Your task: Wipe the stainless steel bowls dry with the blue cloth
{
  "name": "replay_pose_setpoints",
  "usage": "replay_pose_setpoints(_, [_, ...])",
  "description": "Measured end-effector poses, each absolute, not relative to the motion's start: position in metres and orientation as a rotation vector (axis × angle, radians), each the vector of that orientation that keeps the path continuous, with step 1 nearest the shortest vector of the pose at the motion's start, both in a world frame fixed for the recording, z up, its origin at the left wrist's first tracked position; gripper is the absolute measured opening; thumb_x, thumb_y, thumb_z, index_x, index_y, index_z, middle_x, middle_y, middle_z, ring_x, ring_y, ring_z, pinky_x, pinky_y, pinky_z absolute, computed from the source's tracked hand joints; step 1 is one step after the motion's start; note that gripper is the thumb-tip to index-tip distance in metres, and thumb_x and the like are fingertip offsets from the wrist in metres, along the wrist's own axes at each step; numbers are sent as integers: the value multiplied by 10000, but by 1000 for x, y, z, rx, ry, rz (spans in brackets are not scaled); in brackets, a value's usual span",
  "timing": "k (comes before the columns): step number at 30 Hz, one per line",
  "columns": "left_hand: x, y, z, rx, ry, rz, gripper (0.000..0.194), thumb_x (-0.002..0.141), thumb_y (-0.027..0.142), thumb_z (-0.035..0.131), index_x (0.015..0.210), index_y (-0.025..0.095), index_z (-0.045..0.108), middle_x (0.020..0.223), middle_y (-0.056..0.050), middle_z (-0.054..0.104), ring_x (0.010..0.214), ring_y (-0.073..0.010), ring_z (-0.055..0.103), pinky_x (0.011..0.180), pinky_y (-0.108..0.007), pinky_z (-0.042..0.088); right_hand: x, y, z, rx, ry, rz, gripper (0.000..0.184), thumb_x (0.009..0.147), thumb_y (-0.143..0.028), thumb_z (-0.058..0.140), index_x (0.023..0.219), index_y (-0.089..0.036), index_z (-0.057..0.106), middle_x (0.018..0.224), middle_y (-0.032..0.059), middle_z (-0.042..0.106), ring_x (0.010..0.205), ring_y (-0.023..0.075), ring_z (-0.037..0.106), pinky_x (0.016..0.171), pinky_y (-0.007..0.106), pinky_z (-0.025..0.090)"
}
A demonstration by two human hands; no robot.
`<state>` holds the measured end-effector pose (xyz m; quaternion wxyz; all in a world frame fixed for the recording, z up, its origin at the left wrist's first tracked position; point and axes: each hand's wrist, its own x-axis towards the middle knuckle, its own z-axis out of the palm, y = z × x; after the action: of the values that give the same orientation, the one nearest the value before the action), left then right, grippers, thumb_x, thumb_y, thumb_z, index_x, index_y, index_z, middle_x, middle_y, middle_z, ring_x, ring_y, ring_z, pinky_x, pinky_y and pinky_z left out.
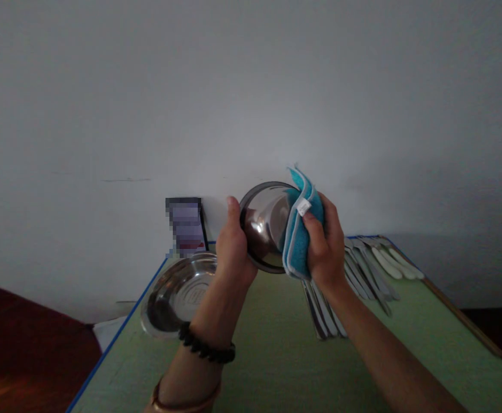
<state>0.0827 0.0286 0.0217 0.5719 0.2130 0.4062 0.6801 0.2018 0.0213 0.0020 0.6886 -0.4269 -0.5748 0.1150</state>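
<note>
A small steel bowl [263,225] is held up above the green table [276,350], tilted so its inside faces me. My left hand [232,246] grips its left rim, thumb raised along the edge. My right hand [326,244] is closed on a folded teal cloth [299,229], which is pressed against the bowl's right side and rim. A dark bead bracelet sits on my left wrist.
A larger steel bowl [177,295] rests on the table's left part near the blue-trimmed edge. Several pieces of cutlery [362,269] lie in a row on the right. A dark object [186,225] leans against the white wall behind.
</note>
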Motion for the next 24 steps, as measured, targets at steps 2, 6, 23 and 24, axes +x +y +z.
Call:
replay_pose_setpoints(2, [88, 29, 21, 357, 828, 1527, 419, 773, 500, 521, 968, 141, 612, 887, -64, 675, 712, -156, 646, 681, -271, 527, 202, 22, 1, -971, -1296, 237, 349, 849, -330, 450, 1175, -209, 476, 1165, 72, 544, 1066, 208, 501, 935, 424, 377])
replay_pose_setpoints(6, [95, 28, 24, 229, 714, 1469, 450, 835, 460, 440, 1083, 111, 579, 1011, -107, 663, 842, -197, 646, 785, -322, 516, 202, 21, 0, -976, -1426, 64, 378, 852, -307, 436, 1197, -154, 459, 1233, 117, 491, 1160, 214, 440, 989, 416, 343])
replay_pose_setpoints(23, [89, 22, 40, 359, 613, 1430, 429, 934, 301, 261, 1136, 51, 545, 851, -81, 695, 788, -137, 653, 845, -274, 491, 223, 24, 5, -825, -1820, -382, 628, 713, -441, 605, 1264, -214, 406, 1338, 98, 405, 1280, 279, 306, 1055, 485, 252])
replay_pose_setpoints(24, [88, 23, 40, 365, 603, 1415, 439, 934, 304, 252, 1152, 49, 535, 891, -92, 693, 817, -145, 651, 846, -282, 492, 225, 24, 7, -823, -1815, -340, 642, 713, -443, 605, 1271, -200, 401, 1361, 107, 376, 1289, 279, 292, 1055, 478, 256])
